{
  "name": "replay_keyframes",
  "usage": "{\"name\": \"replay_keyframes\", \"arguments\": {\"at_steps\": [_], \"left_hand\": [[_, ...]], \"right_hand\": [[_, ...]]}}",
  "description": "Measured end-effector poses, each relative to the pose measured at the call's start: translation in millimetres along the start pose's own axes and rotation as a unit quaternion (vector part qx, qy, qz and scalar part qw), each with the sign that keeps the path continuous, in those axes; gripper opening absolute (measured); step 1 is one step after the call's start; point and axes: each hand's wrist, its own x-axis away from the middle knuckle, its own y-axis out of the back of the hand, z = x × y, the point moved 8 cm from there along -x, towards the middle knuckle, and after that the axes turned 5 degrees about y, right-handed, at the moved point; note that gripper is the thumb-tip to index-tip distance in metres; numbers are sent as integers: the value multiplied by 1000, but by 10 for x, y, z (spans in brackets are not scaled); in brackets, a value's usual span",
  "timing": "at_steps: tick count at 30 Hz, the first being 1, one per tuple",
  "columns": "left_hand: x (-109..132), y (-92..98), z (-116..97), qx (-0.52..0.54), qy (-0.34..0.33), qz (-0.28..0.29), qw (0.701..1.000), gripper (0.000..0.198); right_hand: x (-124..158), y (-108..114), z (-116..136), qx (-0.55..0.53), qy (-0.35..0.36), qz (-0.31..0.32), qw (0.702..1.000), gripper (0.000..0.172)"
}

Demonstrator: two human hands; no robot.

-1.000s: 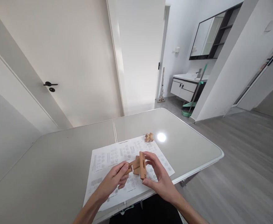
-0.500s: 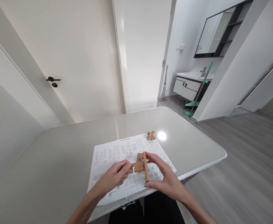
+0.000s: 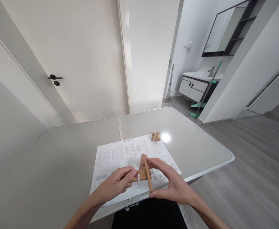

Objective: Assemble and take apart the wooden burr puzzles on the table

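Note:
Between my hands is a partly joined wooden puzzle [image 3: 143, 174] of flat, notched pieces. My left hand [image 3: 120, 182] is closed, pinching its left end between thumb and fingers. A long, narrow wooden piece [image 3: 148, 178] crosses the right side of the puzzle, and my right hand [image 3: 171, 183] grips it by its two ends, thumb at the near end and fingers at the far one. Another flat piece with holes [image 3: 142, 160] shows behind, partly hidden by the right fingers. Under the hands lies a printed instruction sheet [image 3: 115, 159] with small diagrams.
An interlocked wooden burr puzzle [image 3: 156, 136] sits at the sheet's far right corner. The grey table [image 3: 58, 165] has a seam across it and a rounded right corner. Beyond it are a door with a black handle [image 3: 55, 77], a washbasin cabinet [image 3: 193, 86] and a green dustpan [image 3: 194, 114].
The long narrow piece has tilted slightly, its far end shifting left, and the hands have moved a little nearer with the puzzle. The camera view has shifted slightly.

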Motion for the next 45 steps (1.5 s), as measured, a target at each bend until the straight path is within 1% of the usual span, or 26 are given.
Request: {"name": "replay_keyframes", "arguments": {"at_steps": [4,6,9,11,13,16,19,22,26,32,37,41,45], "left_hand": [[-3,-63,-69,-70,-26,-56,996,46],[10,-107,-97,-79,-34,-74,994,46],[32,-176,-94,-63,-18,-54,996,45],[48,-199,-102,-61,-7,-39,997,44],[63,-214,-135,-61,-10,-32,998,44],[79,-233,-177,-56,-24,-44,997,43],[95,-244,-164,-51,-29,-64,996,43],[112,-254,-148,-41,-34,-63,997,44],[130,-267,-148,-40,-24,-37,998,45],[138,-273,-150,-16,-10,-18,1000,44],[100,-282,-128,-5,-10,-1,1000,39],[46,-245,-65,-29,-5,-19,999,38],[-5,-199,-24,-39,-29,-52,997,39]], "right_hand": [[10,-107,29,37,-26,21,999,94],[7,-145,67,43,-23,24,999,94],[-10,-146,131,31,-8,21,999,97],[-24,-149,155,18,-11,34,999,101],[-42,-151,180,8,-17,47,999,103],[-76,-127,235,10,-15,35,999,102],[-97,-103,267,22,-8,17,1000,100],[-100,-110,253,9,-7,30,999,100],[-96,-129,212,-6,-22,57,998,98],[-110,-121,208,-17,-11,63,998,98],[-113,-140,139,-19,-14,82,996,98],[-106,-180,51,-20,-32,90,995,98],[-113,-209,-27,-7,-41,82,996,99]]}}
